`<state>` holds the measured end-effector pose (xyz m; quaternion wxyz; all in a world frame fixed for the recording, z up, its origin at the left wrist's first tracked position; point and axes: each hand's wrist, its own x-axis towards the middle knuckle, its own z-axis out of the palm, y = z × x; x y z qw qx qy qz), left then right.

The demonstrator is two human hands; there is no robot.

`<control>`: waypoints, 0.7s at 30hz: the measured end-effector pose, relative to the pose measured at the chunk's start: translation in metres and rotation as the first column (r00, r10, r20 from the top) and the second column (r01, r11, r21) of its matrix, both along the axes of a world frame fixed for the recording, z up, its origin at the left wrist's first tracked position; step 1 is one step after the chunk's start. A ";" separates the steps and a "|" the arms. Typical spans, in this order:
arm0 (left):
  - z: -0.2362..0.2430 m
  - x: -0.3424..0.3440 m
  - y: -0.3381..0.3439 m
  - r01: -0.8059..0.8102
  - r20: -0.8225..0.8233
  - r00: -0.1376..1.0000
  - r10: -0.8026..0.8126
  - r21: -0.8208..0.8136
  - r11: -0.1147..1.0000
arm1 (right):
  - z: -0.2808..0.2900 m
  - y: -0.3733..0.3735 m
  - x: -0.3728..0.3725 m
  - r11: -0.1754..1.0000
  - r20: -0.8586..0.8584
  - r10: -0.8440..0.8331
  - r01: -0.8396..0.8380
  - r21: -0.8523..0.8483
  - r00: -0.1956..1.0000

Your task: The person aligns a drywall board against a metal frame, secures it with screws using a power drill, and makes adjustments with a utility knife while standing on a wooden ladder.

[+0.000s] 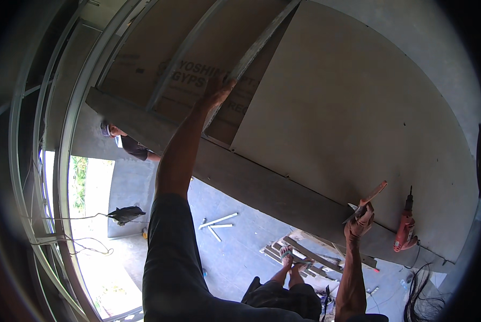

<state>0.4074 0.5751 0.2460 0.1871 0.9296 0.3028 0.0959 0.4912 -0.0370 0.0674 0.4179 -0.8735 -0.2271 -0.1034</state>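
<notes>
My left arm reaches up to a thin metal stud (262,43) that lies along the edge of a large pale board (347,96). The fingers of my left hand (219,92) are wrapped over the stud. Lower right, my right hand (360,221) is closed around a hand tool with an orange-brown handle (375,191). A pale metal part of it shows beside my fingers; its exact kind I cannot make out. Just right of that hand, a red power drill (405,231) with a dark bit rests against the board, its cord trailing down.
A person (125,140) in a cap is partly hidden behind the grey beam (262,180). Curved metal framing (68,134) stands at left, with a dark bundle (126,215) hanging on a wire. Below are metal offcuts (217,221) and wooden planks (311,248) under sandalled feet (287,254).
</notes>
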 end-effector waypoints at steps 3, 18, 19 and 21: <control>0.001 -0.012 0.013 0.100 -0.072 0.993 -0.091 0.130 0.986 | -0.005 0.004 -0.005 1.000 -0.005 0.012 -0.012 0.012 1.000; 0.011 0.007 -0.010 -0.121 0.050 0.991 0.124 -0.057 0.991 | -0.005 -0.003 0.001 1.000 -0.016 -0.016 0.016 0.015 1.000; 0.009 0.007 -0.011 -0.135 0.028 0.990 0.137 -0.059 0.989 | -0.002 -0.003 0.000 1.000 -0.012 -0.014 0.015 0.010 1.000; 0.005 0.003 -0.004 -0.151 0.008 0.988 0.152 -0.056 0.987 | 0.000 0.001 0.000 1.000 -0.007 -0.010 0.010 0.012 1.000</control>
